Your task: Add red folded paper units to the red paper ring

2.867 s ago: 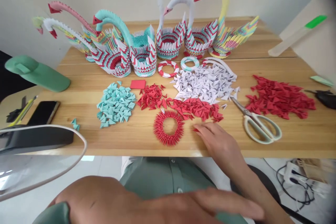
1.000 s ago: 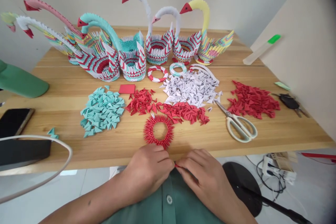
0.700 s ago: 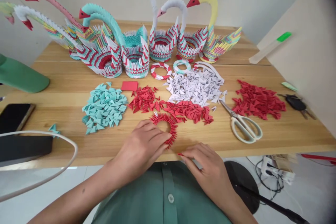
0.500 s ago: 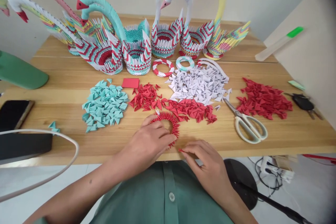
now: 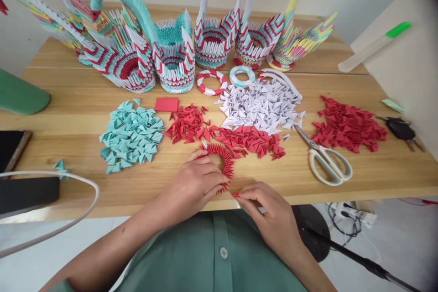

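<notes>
Since left hand [image 5: 195, 179] settled half-curled over spiky red paper ring [image 5: 227, 159], steadying likely, grip unclear; right hand [image 5: 273, 212] pinches red folded-paper piece [image 5: 235, 195].

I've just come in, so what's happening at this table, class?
A person's left hand is on a spiky red ring; the right hand pinches a small red piece, apart from the ring. Beyond lie a turquoise pile, a white pile and red pieces, with paper swans behind and scissors to the right.
</notes>
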A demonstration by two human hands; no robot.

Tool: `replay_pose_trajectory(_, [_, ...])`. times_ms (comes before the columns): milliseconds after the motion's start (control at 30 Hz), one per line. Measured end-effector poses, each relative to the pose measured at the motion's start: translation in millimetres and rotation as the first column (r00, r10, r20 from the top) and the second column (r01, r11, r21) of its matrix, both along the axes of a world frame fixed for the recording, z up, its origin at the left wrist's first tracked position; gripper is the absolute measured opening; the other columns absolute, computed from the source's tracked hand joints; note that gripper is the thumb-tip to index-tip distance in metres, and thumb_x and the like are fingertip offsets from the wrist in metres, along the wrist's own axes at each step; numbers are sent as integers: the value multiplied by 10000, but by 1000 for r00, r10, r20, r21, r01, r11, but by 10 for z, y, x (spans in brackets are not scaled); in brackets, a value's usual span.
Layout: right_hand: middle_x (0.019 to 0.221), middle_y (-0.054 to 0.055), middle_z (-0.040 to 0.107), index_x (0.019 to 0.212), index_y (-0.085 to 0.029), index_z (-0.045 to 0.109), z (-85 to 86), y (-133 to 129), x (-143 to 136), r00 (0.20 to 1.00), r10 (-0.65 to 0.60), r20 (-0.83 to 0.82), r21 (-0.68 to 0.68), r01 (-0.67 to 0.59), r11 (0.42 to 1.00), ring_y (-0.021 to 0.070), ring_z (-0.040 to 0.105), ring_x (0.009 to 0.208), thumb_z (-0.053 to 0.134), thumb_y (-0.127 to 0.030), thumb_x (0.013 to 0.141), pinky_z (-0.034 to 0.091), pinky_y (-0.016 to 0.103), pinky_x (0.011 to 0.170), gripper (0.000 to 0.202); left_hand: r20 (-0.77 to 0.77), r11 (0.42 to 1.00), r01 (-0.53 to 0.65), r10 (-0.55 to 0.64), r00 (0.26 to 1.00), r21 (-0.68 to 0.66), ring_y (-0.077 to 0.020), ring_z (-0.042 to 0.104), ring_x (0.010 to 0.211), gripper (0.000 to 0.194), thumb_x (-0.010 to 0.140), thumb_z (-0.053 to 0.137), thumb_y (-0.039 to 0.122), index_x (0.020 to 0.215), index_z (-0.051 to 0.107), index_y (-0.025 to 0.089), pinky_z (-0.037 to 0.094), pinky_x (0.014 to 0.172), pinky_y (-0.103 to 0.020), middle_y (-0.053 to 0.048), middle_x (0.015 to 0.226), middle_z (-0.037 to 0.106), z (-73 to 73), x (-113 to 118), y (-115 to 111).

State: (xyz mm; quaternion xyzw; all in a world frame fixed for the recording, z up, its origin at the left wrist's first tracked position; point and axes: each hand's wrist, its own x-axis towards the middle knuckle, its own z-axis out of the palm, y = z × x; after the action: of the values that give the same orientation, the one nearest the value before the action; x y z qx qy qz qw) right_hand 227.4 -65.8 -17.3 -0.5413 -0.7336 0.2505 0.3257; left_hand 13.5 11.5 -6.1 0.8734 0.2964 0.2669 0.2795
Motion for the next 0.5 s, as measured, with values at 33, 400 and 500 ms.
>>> replay_pose_trajectory(33, [800,-5,687,849,-228,625,1,-1,-3,1000,-10,-2,-21,10,1000,141,657,746,613,-149,915,522,252,661,104,13,1000,-6,7,1000,-13,-135,612,796,153,983,551,210,925,691,187,354,968,-357,9,837,713,-5,-3,3])
replay_pose_trajectory(400, [778,-41,681,833,-246,636,-1,24,-42,990,-139,-4,-122,137,983,121,642,685,640,-202,902,491,226,632,82,87,996,-31,38,995,-81,-121,648,795,80,933,621,176,920,698,197,314,1066,-376,22,828,723,-9,-21,29])
replay_pose_trajectory(500, [779,-34,684,821,-243,637,3,32,-41,989,-145,-8,-144,142,979,127,644,679,634,-214,903,493,229,628,87,101,995,-21,31,994,-98,-118,645,785,84,931,619,169,915,698,194,317,1075,-375,23,815,718,2,-28,31])
